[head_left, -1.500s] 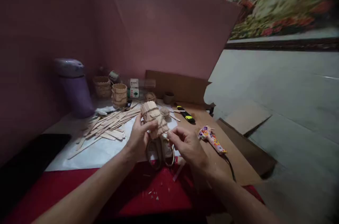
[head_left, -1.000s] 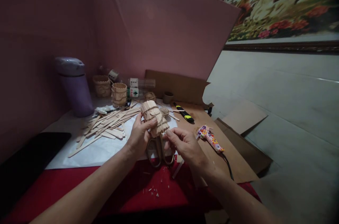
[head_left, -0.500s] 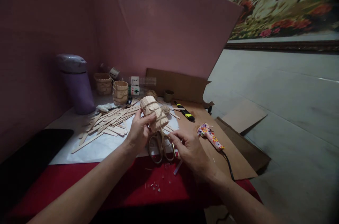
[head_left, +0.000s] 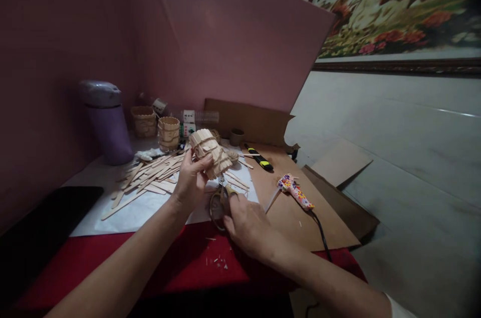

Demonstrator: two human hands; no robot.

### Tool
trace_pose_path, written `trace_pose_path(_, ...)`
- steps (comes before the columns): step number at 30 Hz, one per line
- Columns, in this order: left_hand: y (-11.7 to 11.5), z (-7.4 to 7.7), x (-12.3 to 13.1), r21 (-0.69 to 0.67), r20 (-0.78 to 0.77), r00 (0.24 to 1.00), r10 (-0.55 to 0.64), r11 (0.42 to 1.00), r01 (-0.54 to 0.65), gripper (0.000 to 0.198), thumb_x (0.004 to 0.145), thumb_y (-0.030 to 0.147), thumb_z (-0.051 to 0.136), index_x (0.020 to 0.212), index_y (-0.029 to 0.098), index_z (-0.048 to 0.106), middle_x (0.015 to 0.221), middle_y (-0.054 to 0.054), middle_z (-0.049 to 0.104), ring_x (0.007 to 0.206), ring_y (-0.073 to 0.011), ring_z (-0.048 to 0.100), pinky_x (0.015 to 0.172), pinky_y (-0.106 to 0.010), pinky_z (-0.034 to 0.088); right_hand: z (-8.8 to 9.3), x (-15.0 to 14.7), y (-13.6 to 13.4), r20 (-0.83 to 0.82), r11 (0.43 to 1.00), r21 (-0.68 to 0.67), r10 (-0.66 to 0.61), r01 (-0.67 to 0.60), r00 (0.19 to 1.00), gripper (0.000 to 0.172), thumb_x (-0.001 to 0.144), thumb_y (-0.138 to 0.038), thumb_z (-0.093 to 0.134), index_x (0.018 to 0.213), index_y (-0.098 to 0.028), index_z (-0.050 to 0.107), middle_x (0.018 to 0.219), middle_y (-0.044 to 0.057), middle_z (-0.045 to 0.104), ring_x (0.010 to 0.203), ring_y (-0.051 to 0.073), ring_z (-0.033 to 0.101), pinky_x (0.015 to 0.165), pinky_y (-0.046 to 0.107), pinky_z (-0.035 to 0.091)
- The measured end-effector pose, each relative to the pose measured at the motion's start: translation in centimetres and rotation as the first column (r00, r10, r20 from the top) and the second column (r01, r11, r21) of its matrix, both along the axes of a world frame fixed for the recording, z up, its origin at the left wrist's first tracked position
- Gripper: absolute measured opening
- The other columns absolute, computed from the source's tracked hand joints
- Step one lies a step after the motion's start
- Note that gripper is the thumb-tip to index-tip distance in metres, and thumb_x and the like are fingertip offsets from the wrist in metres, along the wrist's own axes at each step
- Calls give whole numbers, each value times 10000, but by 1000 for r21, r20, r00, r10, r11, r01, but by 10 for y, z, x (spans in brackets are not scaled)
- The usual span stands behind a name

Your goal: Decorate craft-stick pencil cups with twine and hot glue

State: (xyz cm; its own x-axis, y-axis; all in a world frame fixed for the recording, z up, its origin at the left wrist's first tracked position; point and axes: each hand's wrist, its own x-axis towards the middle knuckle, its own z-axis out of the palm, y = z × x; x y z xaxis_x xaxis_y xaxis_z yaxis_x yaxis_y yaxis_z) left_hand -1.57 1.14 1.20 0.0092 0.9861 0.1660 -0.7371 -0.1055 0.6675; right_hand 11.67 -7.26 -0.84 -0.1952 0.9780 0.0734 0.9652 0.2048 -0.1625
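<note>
My left hand [head_left: 191,183] grips a small cup made of popsicle sticks [head_left: 208,151], bound with twine, and holds it tilted above the white paper [head_left: 139,210]. My right hand [head_left: 242,220] lies low on the scissors [head_left: 218,203] at the paper's front edge, fingers curled over the handles. Only one handle loop and a bit of the blades show. Loose popsicle sticks [head_left: 150,178] lie spread to the left of the cup.
A purple flask [head_left: 105,122] stands at the back left with two finished stick cups [head_left: 169,132] beside it. A flowered glue gun [head_left: 295,190] and a black-yellow cutter [head_left: 259,157] lie on brown cardboard [head_left: 300,218] to the right. A dark slab [head_left: 41,223] lies front left.
My right hand left the twine end at the cup and dropped onto the scissors. My left hand shifted the cup a little left and up.
</note>
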Motion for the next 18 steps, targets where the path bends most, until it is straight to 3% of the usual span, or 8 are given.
trace_pose_path(4, 4, 1, -6, 20, -12, 1000, 10, 1000, -9, 563, 616, 132, 801, 1120, 212, 564, 1043, -36, 692, 927, -183, 659, 851, -358, 573, 17, -5, 1, -9, 991, -88, -102, 101, 995, 337, 764, -164, 564, 1099, -140, 549, 973, 149, 725, 837, 281, 671, 652, 332, 377)
trace_pose_path(9, 7, 3, -10, 37, -7, 1000, -1, 999, 1, 579, 609, 138, 813, 1133, 200, 576, 1044, -49, 695, 915, -192, 663, 848, -379, 573, 27, 9, -2, -290, 976, -203, -131, 73, 948, 378, 595, -161, 650, 934, -213, 491, 737, 19, 650, 658, 191, 586, 541, 268, 310)
trace_pose_path(12, 9, 2, -12, 24, -1, 1000, 1, 1000, -1, 566, 609, 111, 799, 1127, 192, 584, 1015, -42, 694, 880, -184, 664, 830, -372, 582, 22, 24, -6, -504, 891, -447, -320, 75, 802, 398, 564, -132, 631, 907, -235, 456, 603, -77, 535, 491, 111, 464, 465, 228, 292)
trace_pose_path(14, 9, 2, -13, 13, -11, 1000, 2, 1000, -2, 551, 613, 105, 794, 1118, 183, 590, 996, -43, 695, 863, -182, 667, 821, -369, 587, 19, 35, -13, -587, 838, -545, -406, 28, 701, 413, 550, -109, 631, 916, -224, 480, 602, -95, 503, 481, 87, 435, 451, 208, 289)
trace_pose_path(18, 10, 4, -15, 17, -45, 999, -19, 1000, 20, 552, 613, 105, 783, 1126, 165, 588, 1016, -69, 699, 878, -205, 680, 815, -400, 598, 25, 59, -40, -684, 740, -629, -379, -240, 623, 591, 516, -179, 816, 1063, -199, 592, 670, -86, 539, 525, 67, 435, 466, 190, 313)
